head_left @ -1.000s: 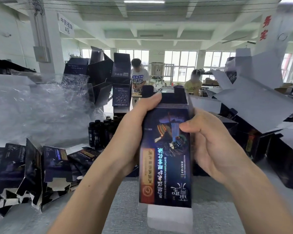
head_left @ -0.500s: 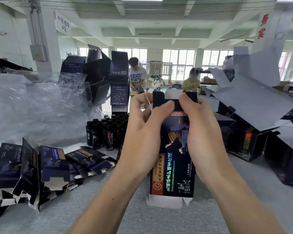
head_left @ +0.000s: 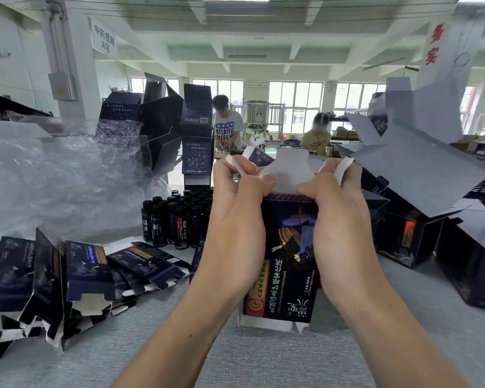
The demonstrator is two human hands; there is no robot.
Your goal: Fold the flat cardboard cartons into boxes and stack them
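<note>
1. Two hands hold one dark printed carton (head_left: 289,247) upright in the middle of the view. Its lower white flaps hang open over the grey surface (head_left: 151,345); whether they touch it I cannot tell
2. Left hand (head_left: 235,219) is clamped on the carton's upper left edge, with the thumb pressing the white top flap (head_left: 291,166) and the fingers curled round a side tab
3. Right hand (head_left: 339,219) is clamped on the upper right edge, thumb on the same flap, fingers pinching the other side tab
4. Flat cartons (head_left: 90,270) lie in a loose heap on the surface at the left
5. Small dark bottles (head_left: 177,217) stand clustered behind that heap, just left of the held carton
6. Crumpled plastic wrap (head_left: 53,175) is piled at the far left
7. Opened boxes (head_left: 409,236) with raised flaps sit at the right
</note>
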